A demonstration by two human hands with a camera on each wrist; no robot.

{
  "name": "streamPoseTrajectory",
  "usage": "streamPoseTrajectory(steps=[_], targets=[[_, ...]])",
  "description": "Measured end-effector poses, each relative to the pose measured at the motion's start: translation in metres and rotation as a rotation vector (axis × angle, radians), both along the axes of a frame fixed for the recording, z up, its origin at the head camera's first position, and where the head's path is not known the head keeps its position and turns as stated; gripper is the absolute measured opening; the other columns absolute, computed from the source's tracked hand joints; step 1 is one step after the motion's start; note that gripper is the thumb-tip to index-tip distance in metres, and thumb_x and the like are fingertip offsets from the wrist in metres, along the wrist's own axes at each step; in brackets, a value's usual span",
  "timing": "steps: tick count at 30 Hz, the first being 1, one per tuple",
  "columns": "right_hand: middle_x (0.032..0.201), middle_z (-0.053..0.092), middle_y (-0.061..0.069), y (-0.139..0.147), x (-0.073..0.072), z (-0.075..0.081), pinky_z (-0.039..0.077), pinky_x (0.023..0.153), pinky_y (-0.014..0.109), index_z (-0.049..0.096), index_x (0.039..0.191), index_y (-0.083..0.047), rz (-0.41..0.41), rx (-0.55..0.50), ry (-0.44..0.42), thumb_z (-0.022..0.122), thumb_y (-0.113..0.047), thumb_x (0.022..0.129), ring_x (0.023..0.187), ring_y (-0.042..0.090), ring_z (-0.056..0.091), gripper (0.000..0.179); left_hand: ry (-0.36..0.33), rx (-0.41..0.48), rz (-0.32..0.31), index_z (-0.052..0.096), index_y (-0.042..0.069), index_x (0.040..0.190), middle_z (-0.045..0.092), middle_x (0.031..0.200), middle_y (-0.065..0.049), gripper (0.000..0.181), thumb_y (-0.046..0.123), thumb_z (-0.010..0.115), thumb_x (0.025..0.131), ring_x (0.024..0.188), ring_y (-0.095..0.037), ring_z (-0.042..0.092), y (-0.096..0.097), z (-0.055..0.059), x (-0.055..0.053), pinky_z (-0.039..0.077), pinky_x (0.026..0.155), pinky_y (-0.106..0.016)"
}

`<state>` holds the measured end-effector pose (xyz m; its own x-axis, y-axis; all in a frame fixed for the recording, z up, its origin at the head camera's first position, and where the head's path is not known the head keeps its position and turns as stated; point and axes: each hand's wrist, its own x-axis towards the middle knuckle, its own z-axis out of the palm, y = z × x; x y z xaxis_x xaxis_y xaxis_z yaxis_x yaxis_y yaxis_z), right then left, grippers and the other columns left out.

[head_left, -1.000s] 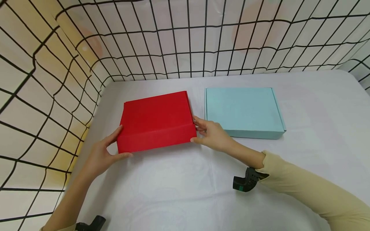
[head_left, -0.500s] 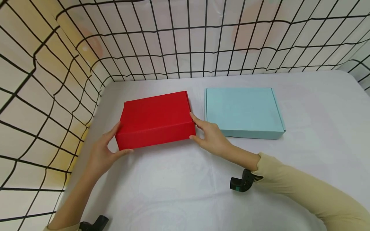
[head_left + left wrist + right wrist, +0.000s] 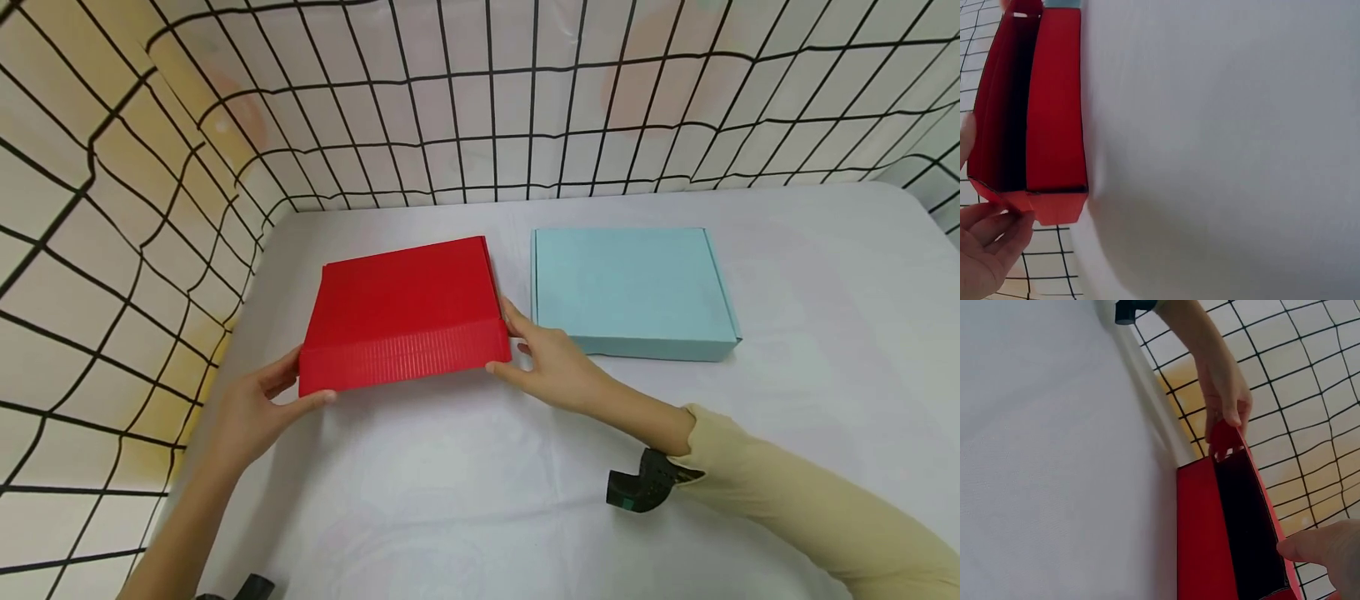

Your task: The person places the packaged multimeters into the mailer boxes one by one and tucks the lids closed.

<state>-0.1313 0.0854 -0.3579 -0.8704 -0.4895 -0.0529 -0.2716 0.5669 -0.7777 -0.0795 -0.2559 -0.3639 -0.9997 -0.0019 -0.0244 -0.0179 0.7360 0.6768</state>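
A red cardboard box (image 3: 405,283) lies on the left part of the table. Its lid (image 3: 408,357) is raised at the front. A dark gap (image 3: 1015,119) shows between the lid and the red front wall (image 3: 1057,94) in the left wrist view. My left hand (image 3: 251,412) pinches the lid's front left corner, thumb at the lower edge and fingers at the side flap. At the front right corner, my right hand (image 3: 551,362) grips the lid, its thumb (image 3: 1300,545) against the edge in the right wrist view. The inside of the box is dark.
A closed light blue cardboard box (image 3: 633,287) lies to the right of the red one, close to my right hand. Black wire mesh (image 3: 510,100) rises along the back and left sides. A white cloth (image 3: 480,500) covers the table.
The lid's front flap has swung up and outward and now faces up more. My left fingers have slid down from the lid's side edge to its front corner.
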Motion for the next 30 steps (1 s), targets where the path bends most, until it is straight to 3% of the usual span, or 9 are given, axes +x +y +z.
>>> streamPoseTrajectory(steps=[4, 10, 15, 25, 28, 30], targets=[[0.137, 0.044, 0.014, 0.002, 0.001, 0.002, 0.052, 0.082, 0.038, 0.013, 0.146, -0.007, 0.003, 0.002, -0.029, 0.061, -0.031, 0.086, 0.118, 0.031, 0.050, 0.080, -0.053, 0.012, 0.015, 0.039, 0.004, 0.137, 0.057, 0.121, -0.020, 0.072, 0.038, 0.068, 0.079, 0.104, -0.034, 0.059, 0.004, 0.002, 0.003, 0.054, 0.069, -0.024], [0.132, 0.048, 0.012, 0.003, 0.000, 0.002, 0.050, 0.086, 0.040, 0.017, 0.145, -0.006, -0.004, 0.009, -0.037, 0.061, -0.031, 0.085, 0.111, 0.024, 0.053, 0.078, -0.063, 0.006, 0.019, 0.038, 0.000, 0.136, 0.057, 0.120, -0.023, 0.067, 0.037, 0.061, 0.086, 0.101, -0.035, 0.060, 0.006, 0.002, 0.004, 0.055, 0.071, -0.030], [0.127, 0.049, 0.012, 0.007, -0.001, 0.003, 0.049, 0.085, 0.041, 0.019, 0.144, -0.004, 0.016, 0.000, -0.024, 0.062, -0.032, 0.085, 0.108, 0.026, 0.053, 0.079, -0.134, 0.007, 0.028, 0.035, 0.002, 0.138, 0.055, 0.124, -0.019, 0.067, 0.046, 0.049, 0.089, 0.110, -0.035, 0.056, 0.006, 0.008, 0.003, 0.052, 0.080, -0.040], [0.125, 0.052, 0.011, 0.012, -0.003, -0.001, 0.047, 0.086, 0.040, 0.020, 0.144, -0.004, 0.032, 0.025, -0.013, 0.062, -0.033, 0.085, 0.108, 0.026, 0.054, 0.078, -0.210, -0.030, 0.048, 0.037, 0.002, 0.137, 0.060, 0.117, -0.020, 0.073, 0.054, 0.048, 0.087, 0.109, -0.036, 0.056, 0.007, 0.013, 0.002, 0.049, 0.082, -0.047], [0.128, 0.053, 0.013, 0.013, -0.003, -0.002, 0.049, 0.071, 0.032, 0.018, 0.144, -0.004, 0.033, 0.031, -0.029, 0.062, -0.032, 0.085, 0.098, 0.026, 0.060, 0.079, -0.227, -0.061, 0.052, 0.039, 0.003, 0.137, 0.064, 0.111, -0.018, 0.074, 0.056, 0.048, 0.086, 0.107, -0.035, 0.057, 0.008, 0.013, 0.002, 0.048, 0.080, -0.046], [0.128, 0.054, 0.014, 0.013, -0.002, -0.002, 0.045, 0.061, 0.027, 0.017, 0.144, -0.004, 0.030, 0.041, -0.040, 0.062, -0.031, 0.085, 0.099, 0.026, 0.062, 0.079, -0.234, -0.081, 0.059, 0.040, 0.004, 0.136, 0.065, 0.109, -0.017, 0.075, 0.058, 0.047, 0.085, 0.106, -0.034, 0.057, 0.008, 0.013, 0.002, 0.048, 0.079, -0.045]])
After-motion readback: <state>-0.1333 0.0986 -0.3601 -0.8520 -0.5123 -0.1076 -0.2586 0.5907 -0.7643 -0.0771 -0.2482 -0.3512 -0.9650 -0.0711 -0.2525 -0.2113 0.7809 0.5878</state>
